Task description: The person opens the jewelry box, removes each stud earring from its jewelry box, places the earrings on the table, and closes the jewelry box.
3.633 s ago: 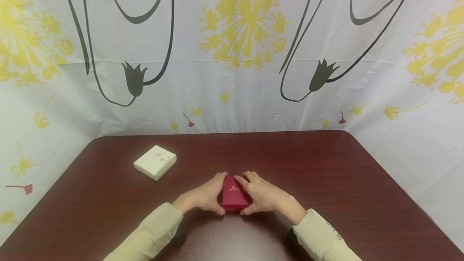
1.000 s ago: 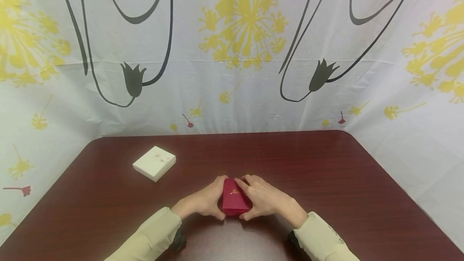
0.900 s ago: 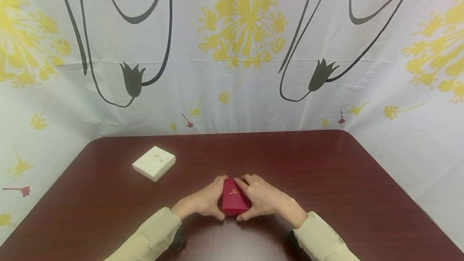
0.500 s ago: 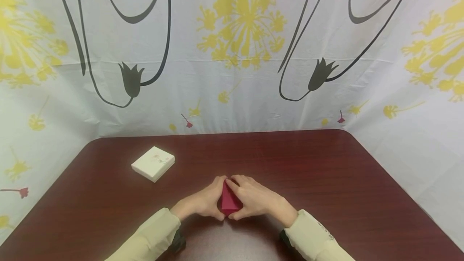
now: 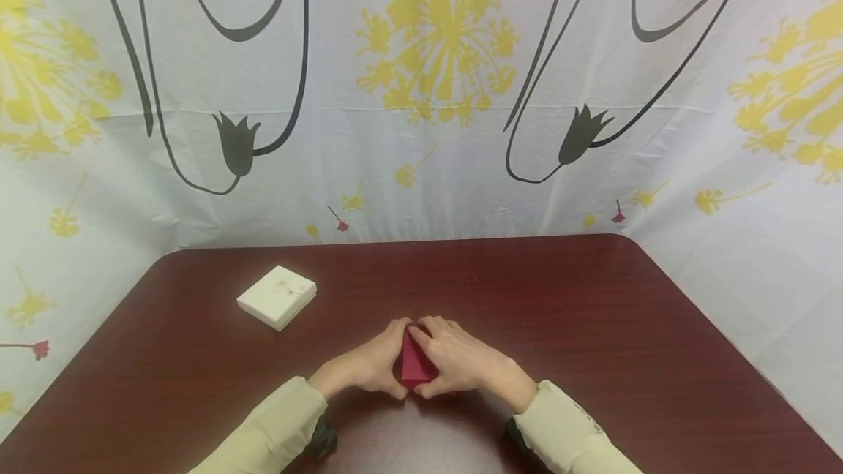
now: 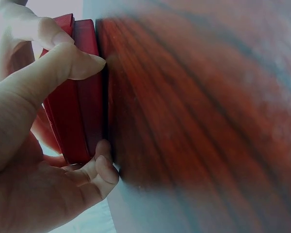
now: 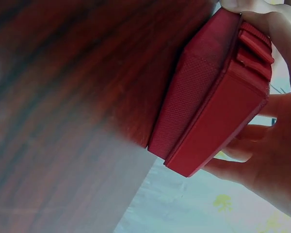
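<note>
A small dark-red jewelry box sits on the table, low in the middle of the head view. My left hand grips its left side, thumb at the near edge and fingers at the far end. From the right, my right hand spans the box the same way and covers much of its lid and the gold lettering. In the left wrist view, a seam runs between the lid and base of the red box. A red ribbon bow shows on the box in the right wrist view.
A flat white box with a printed flower lies on the dark wood table, at the back left. A white curtain with yellow and grey flowers surrounds the table's back and sides.
The right hand has shifted left across the red box, its fingers now near the left hand's, so less of the lid and lettering shows. The left hand stays about in place.
</note>
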A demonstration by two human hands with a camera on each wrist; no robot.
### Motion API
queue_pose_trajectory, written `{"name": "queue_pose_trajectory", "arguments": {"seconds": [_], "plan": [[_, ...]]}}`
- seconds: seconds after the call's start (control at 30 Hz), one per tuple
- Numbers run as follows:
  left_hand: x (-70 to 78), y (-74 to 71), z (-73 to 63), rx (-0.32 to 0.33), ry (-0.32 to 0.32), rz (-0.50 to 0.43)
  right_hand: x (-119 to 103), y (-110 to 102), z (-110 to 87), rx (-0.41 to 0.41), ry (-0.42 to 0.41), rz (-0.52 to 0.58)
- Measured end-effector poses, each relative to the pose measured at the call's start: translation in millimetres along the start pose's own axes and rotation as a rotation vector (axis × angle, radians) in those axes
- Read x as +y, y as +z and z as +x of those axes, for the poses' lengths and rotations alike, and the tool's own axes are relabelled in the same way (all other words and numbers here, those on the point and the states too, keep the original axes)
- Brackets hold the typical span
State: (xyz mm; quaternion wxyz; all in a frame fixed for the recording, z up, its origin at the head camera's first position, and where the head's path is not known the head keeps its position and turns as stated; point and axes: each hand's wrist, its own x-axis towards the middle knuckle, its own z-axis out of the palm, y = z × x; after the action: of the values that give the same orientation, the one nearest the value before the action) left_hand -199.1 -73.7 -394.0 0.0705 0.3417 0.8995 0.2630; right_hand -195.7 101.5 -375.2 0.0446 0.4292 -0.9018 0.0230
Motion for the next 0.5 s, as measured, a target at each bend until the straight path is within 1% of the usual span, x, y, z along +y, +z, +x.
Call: {"name": "queue_pose_trajectory", "arguments": {"seconds": [0.27, 0.5], "plan": [[-0.6, 0.5, 0.0, 0.007, -0.001, 0.001, -0.3, -1.0, -1.2, 0.021, -0.011, -0.002], [-2.3, 1.0, 0.6, 0.008, -0.014, -0.015, -0.4, -1.3, -1.4, 0.028, -0.009, -0.016]]}}
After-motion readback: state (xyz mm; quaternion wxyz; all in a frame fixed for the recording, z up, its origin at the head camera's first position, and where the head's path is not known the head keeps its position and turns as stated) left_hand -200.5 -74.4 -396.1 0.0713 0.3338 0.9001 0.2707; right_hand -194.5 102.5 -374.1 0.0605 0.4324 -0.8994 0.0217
